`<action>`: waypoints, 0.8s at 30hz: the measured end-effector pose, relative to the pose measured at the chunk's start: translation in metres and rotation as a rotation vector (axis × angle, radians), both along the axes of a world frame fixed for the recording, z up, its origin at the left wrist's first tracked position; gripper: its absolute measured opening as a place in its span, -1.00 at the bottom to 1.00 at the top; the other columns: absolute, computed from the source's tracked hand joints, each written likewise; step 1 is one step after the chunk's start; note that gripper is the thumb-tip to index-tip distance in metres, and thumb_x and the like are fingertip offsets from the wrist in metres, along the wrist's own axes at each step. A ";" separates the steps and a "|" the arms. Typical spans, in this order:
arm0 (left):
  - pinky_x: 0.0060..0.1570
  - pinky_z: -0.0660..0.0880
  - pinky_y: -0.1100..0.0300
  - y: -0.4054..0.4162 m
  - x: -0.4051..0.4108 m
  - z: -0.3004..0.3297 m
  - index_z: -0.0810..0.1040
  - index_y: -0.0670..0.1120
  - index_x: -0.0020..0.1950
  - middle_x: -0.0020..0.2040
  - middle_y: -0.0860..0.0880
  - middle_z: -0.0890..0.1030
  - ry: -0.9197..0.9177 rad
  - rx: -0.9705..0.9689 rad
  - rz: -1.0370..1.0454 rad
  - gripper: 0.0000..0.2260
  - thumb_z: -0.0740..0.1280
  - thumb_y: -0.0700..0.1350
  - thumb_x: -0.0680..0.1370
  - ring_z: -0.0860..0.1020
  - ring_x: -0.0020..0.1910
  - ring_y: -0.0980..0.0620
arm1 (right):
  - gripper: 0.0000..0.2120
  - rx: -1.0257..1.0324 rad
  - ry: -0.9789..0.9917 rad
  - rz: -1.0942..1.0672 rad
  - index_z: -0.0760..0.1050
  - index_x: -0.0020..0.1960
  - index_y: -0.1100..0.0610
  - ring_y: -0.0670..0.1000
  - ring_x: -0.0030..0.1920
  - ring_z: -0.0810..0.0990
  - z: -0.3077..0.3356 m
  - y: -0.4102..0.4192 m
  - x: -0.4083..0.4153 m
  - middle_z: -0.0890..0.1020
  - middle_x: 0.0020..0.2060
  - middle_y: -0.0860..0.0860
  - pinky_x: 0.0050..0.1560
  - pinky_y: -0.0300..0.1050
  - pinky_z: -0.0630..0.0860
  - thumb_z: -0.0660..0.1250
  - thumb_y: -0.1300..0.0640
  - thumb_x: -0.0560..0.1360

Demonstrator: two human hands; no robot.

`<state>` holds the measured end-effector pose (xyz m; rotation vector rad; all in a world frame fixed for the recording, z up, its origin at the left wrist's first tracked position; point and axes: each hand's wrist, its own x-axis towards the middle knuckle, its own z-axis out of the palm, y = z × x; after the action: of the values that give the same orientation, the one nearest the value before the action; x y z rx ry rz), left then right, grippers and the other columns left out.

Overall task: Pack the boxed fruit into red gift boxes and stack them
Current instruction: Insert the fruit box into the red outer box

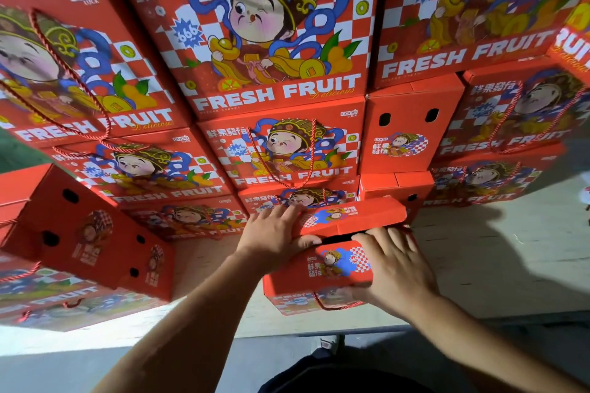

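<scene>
Red gift boxes (274, 51) bear blue, yellow, white-checkered cartoon prints.

A pale floor (498, 252) carries a tall stack of red gift boxes (274, 150) printed "FRESH FRUIT", rising in several columns. One open gift box (322, 277) stands on the floor just in front of the stack, and a lower pile of boxes (83, 246) sits to the left.
</scene>
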<state>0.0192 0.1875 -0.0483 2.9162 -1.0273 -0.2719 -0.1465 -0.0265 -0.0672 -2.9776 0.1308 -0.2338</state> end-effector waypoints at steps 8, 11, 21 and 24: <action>0.30 0.41 -0.12 0.001 -0.008 -0.014 0.24 0.17 0.61 0.39 0.03 0.51 -0.146 0.013 -0.027 -0.10 -0.23 0.64 0.45 0.49 0.32 -0.13 | -0.31 0.114 -0.131 0.100 0.60 0.22 0.07 0.13 0.18 0.60 -0.001 -0.007 -0.008 0.64 0.15 -0.01 0.17 0.11 0.58 0.54 -0.35 0.26; 0.29 0.40 -0.09 0.001 -0.014 -0.015 0.17 0.23 0.66 0.41 0.06 0.49 -0.198 0.033 -0.051 -0.17 -0.25 0.58 0.50 0.48 0.34 -0.11 | -0.36 0.072 -0.104 0.159 0.65 0.16 0.10 0.11 0.12 0.65 0.008 -0.006 -0.012 0.68 0.09 0.02 0.14 0.07 0.61 0.66 -0.23 0.23; 0.29 0.46 -0.12 0.002 -0.006 -0.011 0.25 0.22 0.62 0.40 0.04 0.53 -0.135 -0.021 -0.068 -0.16 -0.13 0.64 0.48 0.53 0.31 -0.15 | -0.55 0.170 -0.107 0.062 0.55 0.35 0.04 0.08 0.21 0.56 0.044 -0.021 0.010 0.58 0.28 -0.03 0.07 0.05 0.62 0.52 0.07 0.49; 0.22 0.54 -0.09 0.006 0.000 -0.007 0.43 0.17 0.54 0.34 0.04 0.62 -0.146 -0.094 -0.080 -0.15 -0.02 0.65 0.46 0.62 0.25 -0.14 | -0.36 0.116 0.101 0.075 0.26 0.60 -0.07 0.08 0.54 0.24 0.039 -0.025 0.035 0.24 0.58 -0.03 0.46 0.12 0.37 0.39 -0.09 0.59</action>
<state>0.0187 0.1936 -0.0558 2.8500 -1.1441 -0.0120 -0.1117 -0.0512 -0.0284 -2.8720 0.0427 -0.0642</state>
